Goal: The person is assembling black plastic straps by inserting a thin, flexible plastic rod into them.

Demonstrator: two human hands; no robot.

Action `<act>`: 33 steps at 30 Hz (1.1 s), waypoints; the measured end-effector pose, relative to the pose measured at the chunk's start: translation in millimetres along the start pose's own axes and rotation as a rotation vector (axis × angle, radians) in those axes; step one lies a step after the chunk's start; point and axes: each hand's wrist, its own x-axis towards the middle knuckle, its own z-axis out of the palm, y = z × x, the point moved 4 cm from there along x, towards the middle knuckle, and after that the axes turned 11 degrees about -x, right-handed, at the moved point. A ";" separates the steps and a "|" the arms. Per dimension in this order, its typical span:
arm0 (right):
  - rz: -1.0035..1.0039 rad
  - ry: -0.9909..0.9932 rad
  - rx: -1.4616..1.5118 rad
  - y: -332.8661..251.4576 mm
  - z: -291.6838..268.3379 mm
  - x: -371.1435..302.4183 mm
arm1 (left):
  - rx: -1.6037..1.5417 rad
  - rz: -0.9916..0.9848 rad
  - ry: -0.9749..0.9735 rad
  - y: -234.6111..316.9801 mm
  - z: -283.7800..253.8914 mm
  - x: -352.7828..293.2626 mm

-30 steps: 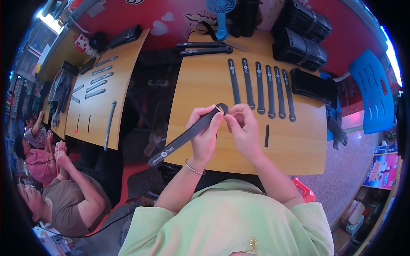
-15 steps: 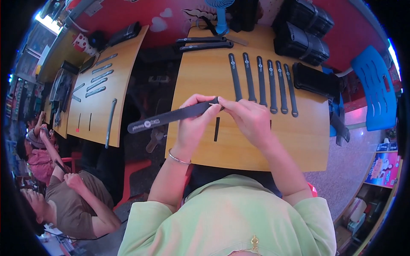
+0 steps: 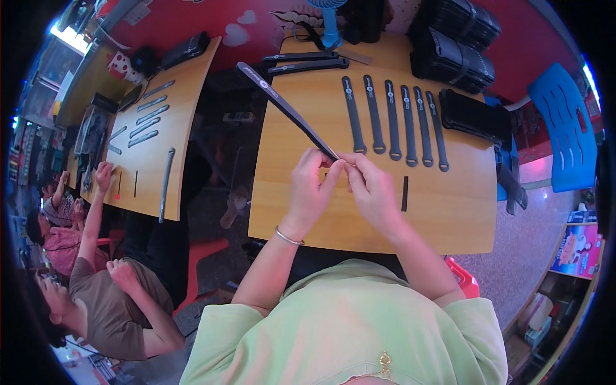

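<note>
A long black strap (image 3: 289, 112) with a rounded tip and white print slants up and left over the table's left edge. My left hand (image 3: 310, 187) closes on its lower end with thumb and fingers. My right hand (image 3: 373, 190) pinches the same end from the other side; the fingers hide what lies between the fingertips. Beyond my hands, several similar straps (image 3: 392, 122) lie side by side in a row, each with a ring-like opening at its near end. A narrow black strip (image 3: 405, 194) is on the wood right of my right hand.
Two more straps (image 3: 308, 66) lie at the table's (image 3: 301, 221) far left, near a blue fan (image 3: 330, 25). Black bundles (image 3: 455, 61) and a black pouch (image 3: 475, 119) occupy the back right. A blue chair (image 3: 564, 128) stands right. A co-worker (image 3: 122, 308) sits left by another table.
The strap has swung from nearly level, pointing left, to pointing up and away. My left hand has shifted right and turned with it. The co-worker's arm has reached toward their table.
</note>
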 end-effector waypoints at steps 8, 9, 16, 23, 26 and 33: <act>-0.148 0.065 -0.188 -6.6 -5.9 -1.9 | 0.167 0.178 -0.013 17.3 -1.2 -3.2; -0.187 0.118 -0.192 -7.1 -7.3 -2.2 | 0.146 0.164 -0.025 18.3 -1.1 -2.3; -0.381 0.249 -0.390 -24.4 -19.4 6.0 | 0.019 0.133 -0.038 26.7 -9.4 4.3; -0.494 0.493 -0.451 -44.7 -65.8 32.8 | -0.096 -0.008 -0.339 40.8 -10.8 -37.8; -0.625 0.363 -0.628 -65.2 -65.6 19.9 | -0.324 -0.196 -0.270 13.8 -17.8 -46.1; -0.723 0.235 -0.574 -58.0 -45.1 -24.8 | -0.851 -0.640 -0.011 22.0 -3.3 -27.0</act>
